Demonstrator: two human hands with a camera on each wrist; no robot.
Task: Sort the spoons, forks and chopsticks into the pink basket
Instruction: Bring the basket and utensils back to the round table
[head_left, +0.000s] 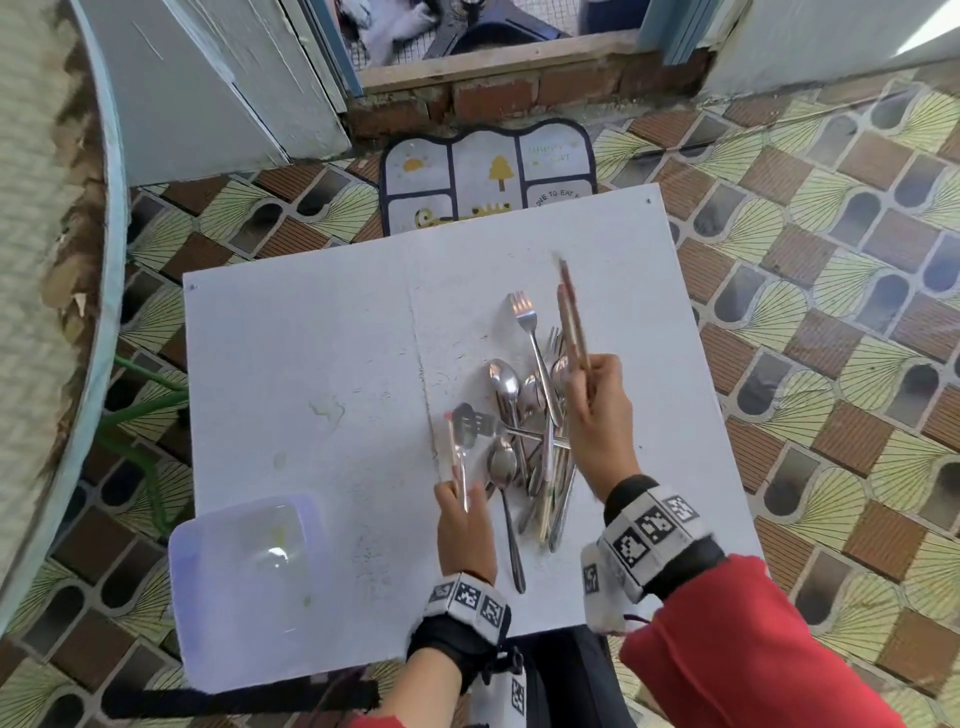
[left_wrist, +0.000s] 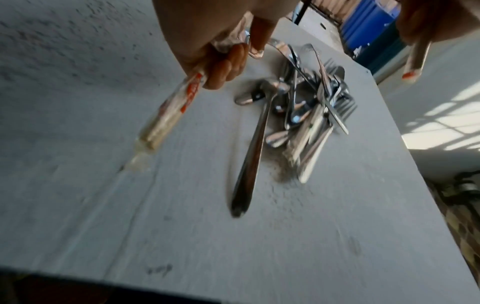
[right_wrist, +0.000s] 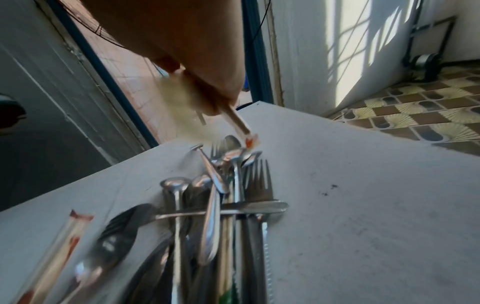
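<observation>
A heap of metal spoons and forks (head_left: 530, 415) lies right of centre on the white table (head_left: 311, 364). My left hand (head_left: 460, 499) grips a pair of chopsticks in a clear red-printed wrapper (head_left: 451, 452) at the heap's left edge, and the left wrist view shows the fingers (left_wrist: 226, 67) curled round them (left_wrist: 171, 115). My right hand (head_left: 592, 384) holds a second wrapped pair (head_left: 571, 312) raised over the heap's far side; its lower end (right_wrist: 239, 123) hangs above the cutlery (right_wrist: 226, 205). The pale pink basket (head_left: 179, 582) sits at the table's near left corner, apparently with nothing in it.
A slotted spoon (head_left: 470, 421) lies across the heap beside the left hand. One long spoon (head_left: 511, 540) points toward the near edge. Patterned tile floor surrounds the table, a mat (head_left: 483, 171) lies beyond it, and a round table edge (head_left: 104, 312) is on the left.
</observation>
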